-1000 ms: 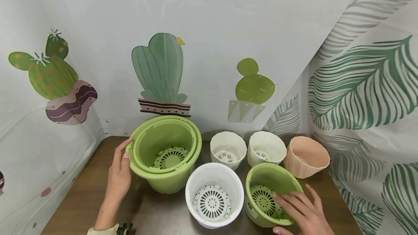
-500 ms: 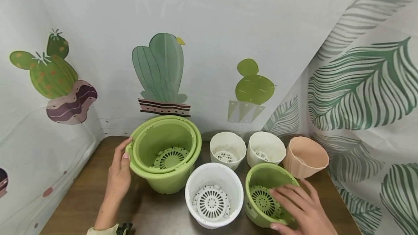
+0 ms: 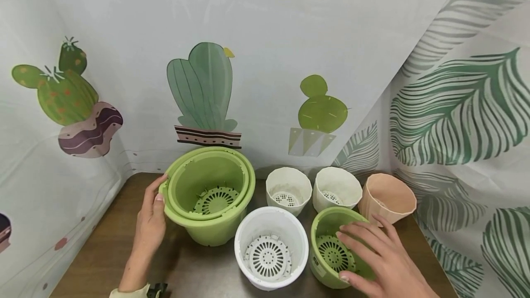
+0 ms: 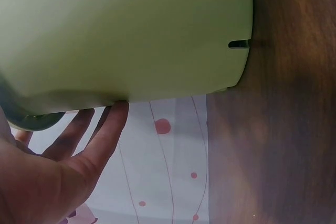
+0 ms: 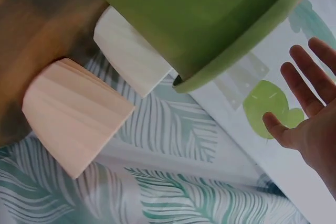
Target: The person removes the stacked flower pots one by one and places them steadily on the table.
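On the left stands a large green pot (image 3: 207, 233) with a smaller green pot (image 3: 186, 187) nested in it. My left hand (image 3: 151, 224) rests against its left side at the rim; in the left wrist view, nearly straight fingers (image 4: 113, 135) touch the green wall. At the right, my right hand (image 3: 381, 254) hovers with spread fingers over the near right side of a small green pot (image 3: 327, 268). In the right wrist view that hand (image 5: 315, 114) is apart from the pot's rim. A white pot (image 3: 271, 213) with a slotted bottom stands between the green ones.
Two cream pots (image 3: 278, 203) (image 3: 329, 206) and a peach pot (image 3: 383, 215) stand in a row along the back right of the wooden table (image 3: 198, 270). A printed cloth backdrop (image 3: 265, 59) with cactus and leaf pictures rises behind and beside the table.
My right hand has lifted off the small green pot's rim, and its fingers have spread. The left hand and the pots stay put.
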The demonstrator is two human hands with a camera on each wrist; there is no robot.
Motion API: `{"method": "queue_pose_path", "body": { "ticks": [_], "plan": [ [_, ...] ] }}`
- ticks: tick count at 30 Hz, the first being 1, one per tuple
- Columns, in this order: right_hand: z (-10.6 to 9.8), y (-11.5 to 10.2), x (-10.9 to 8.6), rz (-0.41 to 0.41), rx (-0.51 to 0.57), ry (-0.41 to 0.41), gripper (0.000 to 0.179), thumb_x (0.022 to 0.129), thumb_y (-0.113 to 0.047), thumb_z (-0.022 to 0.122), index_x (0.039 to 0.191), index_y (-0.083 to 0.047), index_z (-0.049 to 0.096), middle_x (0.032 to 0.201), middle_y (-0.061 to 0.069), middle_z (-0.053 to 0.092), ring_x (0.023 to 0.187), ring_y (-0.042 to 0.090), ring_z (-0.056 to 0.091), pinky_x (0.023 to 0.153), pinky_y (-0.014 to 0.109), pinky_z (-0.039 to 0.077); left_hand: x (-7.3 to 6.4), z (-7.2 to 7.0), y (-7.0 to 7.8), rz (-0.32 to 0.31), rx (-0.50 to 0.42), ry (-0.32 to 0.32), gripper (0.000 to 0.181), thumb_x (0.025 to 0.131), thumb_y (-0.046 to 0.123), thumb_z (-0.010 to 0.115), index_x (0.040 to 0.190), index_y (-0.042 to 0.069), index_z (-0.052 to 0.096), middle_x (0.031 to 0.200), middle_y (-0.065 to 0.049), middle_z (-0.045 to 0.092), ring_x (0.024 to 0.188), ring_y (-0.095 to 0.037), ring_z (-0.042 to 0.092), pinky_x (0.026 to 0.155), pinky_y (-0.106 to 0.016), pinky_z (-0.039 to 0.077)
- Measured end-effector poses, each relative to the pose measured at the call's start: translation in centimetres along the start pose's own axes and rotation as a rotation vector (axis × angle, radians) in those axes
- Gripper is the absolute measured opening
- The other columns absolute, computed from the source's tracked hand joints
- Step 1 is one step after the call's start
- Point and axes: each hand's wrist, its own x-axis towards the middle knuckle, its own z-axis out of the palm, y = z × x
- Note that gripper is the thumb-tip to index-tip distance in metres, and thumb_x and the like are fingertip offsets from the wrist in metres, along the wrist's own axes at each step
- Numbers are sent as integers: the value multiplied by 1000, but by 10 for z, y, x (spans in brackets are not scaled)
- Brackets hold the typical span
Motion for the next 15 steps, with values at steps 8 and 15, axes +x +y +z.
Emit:
{"method": "queue_pose_path", "body": {
  "ticks": [8, 15],
  "plan": [
    [-4, 5, 16, -51, 7, -32, 58, 103, -58, 62, 122, -5, 76, 122, 14, 71, 115, 32, 62, 127, 51, 16, 1, -1, -1, 1, 19, -2, 47, 118, 29, 33, 163, 39, 40, 146, -6, 63, 104, -17, 55, 88, -33, 41],
    [-4, 8, 33, -77, 12, -49, 57, 103, -57, 62, 124, -6, 76, 123, 12, 71, 113, 35, 61, 127, 51, 18, 1, -2, 0, -11, 18, -10, 47, 118, 29, 32, 163, 41, 39, 145, -6, 63, 106, -15, 55, 91, -33, 41]
  ]
}}
